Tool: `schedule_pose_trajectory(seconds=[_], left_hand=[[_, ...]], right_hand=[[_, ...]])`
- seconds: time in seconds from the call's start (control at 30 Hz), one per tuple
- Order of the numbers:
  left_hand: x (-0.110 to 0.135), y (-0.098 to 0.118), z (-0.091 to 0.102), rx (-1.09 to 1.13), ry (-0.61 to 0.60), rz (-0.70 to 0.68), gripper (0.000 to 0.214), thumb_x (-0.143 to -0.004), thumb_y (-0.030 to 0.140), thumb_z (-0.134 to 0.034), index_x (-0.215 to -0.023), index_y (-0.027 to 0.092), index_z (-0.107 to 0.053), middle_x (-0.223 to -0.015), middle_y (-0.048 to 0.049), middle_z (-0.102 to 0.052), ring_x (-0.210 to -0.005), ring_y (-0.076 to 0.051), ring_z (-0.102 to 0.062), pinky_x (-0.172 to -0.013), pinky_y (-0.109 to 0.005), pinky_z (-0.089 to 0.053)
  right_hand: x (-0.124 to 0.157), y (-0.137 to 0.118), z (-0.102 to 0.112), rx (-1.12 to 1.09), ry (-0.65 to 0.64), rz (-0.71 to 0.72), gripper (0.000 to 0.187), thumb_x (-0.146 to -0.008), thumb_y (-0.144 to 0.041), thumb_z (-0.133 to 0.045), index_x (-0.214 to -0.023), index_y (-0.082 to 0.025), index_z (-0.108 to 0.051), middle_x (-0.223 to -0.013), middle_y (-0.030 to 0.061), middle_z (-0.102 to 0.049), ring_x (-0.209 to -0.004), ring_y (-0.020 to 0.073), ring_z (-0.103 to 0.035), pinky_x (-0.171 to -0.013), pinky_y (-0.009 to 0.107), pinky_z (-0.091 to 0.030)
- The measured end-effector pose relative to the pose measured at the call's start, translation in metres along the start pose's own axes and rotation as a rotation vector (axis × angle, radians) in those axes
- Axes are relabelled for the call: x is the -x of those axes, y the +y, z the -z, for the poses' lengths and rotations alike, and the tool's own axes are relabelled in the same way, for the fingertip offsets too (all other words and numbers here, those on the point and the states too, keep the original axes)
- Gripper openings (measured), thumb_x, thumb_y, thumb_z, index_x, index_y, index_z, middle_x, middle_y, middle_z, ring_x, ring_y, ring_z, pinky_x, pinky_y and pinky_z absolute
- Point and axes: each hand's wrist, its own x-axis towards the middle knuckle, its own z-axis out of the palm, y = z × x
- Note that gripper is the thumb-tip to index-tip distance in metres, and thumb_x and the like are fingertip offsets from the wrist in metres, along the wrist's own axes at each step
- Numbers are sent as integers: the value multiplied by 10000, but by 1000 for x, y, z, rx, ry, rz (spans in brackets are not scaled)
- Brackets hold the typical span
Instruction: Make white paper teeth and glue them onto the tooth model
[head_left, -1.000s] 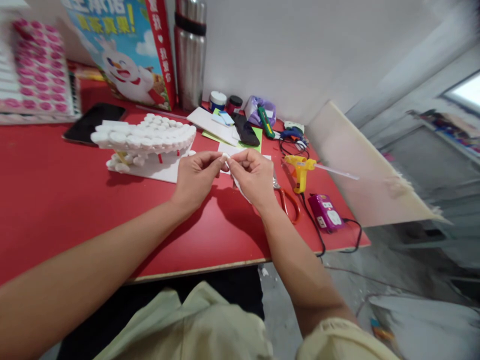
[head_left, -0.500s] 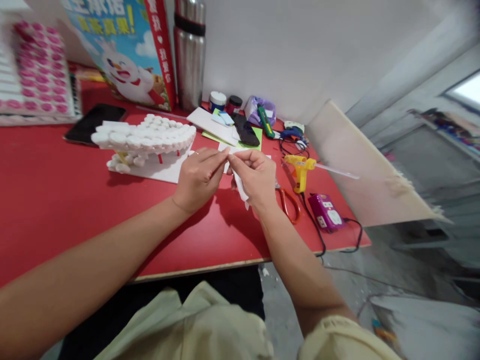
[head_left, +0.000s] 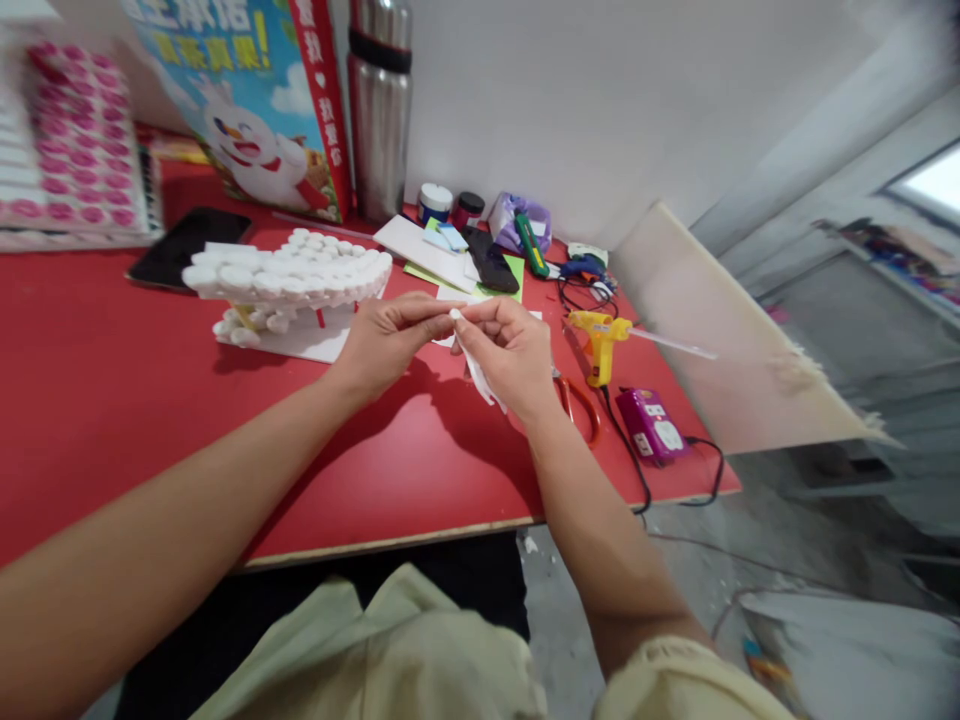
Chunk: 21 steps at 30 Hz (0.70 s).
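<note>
My left hand [head_left: 382, 340] and my right hand [head_left: 510, 355] meet above the red table [head_left: 112, 400], fingertips pinched together on a small white piece [head_left: 454, 315]. A crumpled white strip [head_left: 480, 378] hangs from my right palm. To the left of the hands stands a white model [head_left: 289, 280] built of small round white pieces on a white base. Orange-handled scissors [head_left: 579, 405] lie partly hidden under my right wrist.
A yellow glue gun [head_left: 600, 340] and a purple plug adapter [head_left: 651, 425] with black cable lie to the right. A steel flask [head_left: 380, 110], a colourful box [head_left: 247, 100], a black phone [head_left: 187, 245], small jars and craft bits line the back. A pale board [head_left: 720, 340] leans at the table's right edge.
My hands stayed together, shifting slightly left and away from me. The fingers reworked their pinch on the white piece.
</note>
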Motion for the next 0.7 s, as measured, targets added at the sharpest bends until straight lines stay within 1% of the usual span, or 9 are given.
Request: schedule_pose_trajectory(seconds=[0.07,0.23,0.3,0.37,0.43,0.53,0.63,0.7], left_hand=[[0,0,0,-52,-5,-44,112,-873,297,-768,-906,236,-855,-857,-39,-757,-821,-189,-681,-789,-331,-544],[2,-3,-4,-158,55,-140,150,-890,279,-716,-837,206,-836,-784,-40,-722,-768,-182,-641,-742,-313,-514],[3,-3,-6,-182,71,-161,168,-899,276,-701,-818,197,-825,-779,-41,-720,-763,-180,-639,-736,-306,-511],[2,-2,-7,-198,87,-163,170,-906,277,-695,-821,196,-819,-790,-42,-726,-770,-182,-644,-747,-305,-517],[1,0,-6,-201,101,-141,166,-908,283,-696,-837,192,-816,-807,-43,-734,-783,-183,-653,-764,-305,-525],[-1,4,-4,-166,96,-39,149,-892,279,-703,-865,182,-812,-817,-40,-754,-773,-179,-664,-771,-299,-536],[-1,5,-4,-100,60,64,144,-866,284,-721,-865,169,-808,-807,-42,-769,-751,-175,-675,-761,-292,-543],[-1,6,-4,-68,37,91,161,-855,306,-736,-857,163,-808,-783,-41,-765,-745,-174,-674,-758,-290,-541]], right_hand=[[1,2,1,25,-9,27,210,-920,-395,-725,-932,-196,-659,-719,-1,-721,-624,126,-684,-563,234,-518],[0,10,-1,89,13,93,198,-928,-377,-730,-921,-191,-662,-687,-5,-718,-605,121,-671,-585,234,-521],[-1,10,-3,68,17,81,215,-920,-393,-740,-906,-192,-664,-687,-6,-718,-590,120,-663,-580,237,-524],[-3,9,-2,-12,-5,12,275,-887,-450,-771,-904,-197,-664,-699,-6,-725,-563,123,-655,-560,248,-530],[-6,7,3,-138,-50,-84,352,-830,-510,-815,-917,-203,-665,-718,-4,-734,-584,141,-679,-581,270,-560],[-10,4,13,-290,-91,-222,428,-777,-563,-844,-956,-217,-667,-739,-5,-736,-634,161,-714,-609,286,-580],[-13,5,20,-362,-125,-349,487,-731,-562,-875,-1001,-232,-640,-767,-10,-743,-606,174,-717,-584,306,-578],[-14,7,19,-358,-159,-375,522,-686,-512,-913,-1008,-226,-617,-782,2,-755,-611,188,-722,-593,324,-579]])
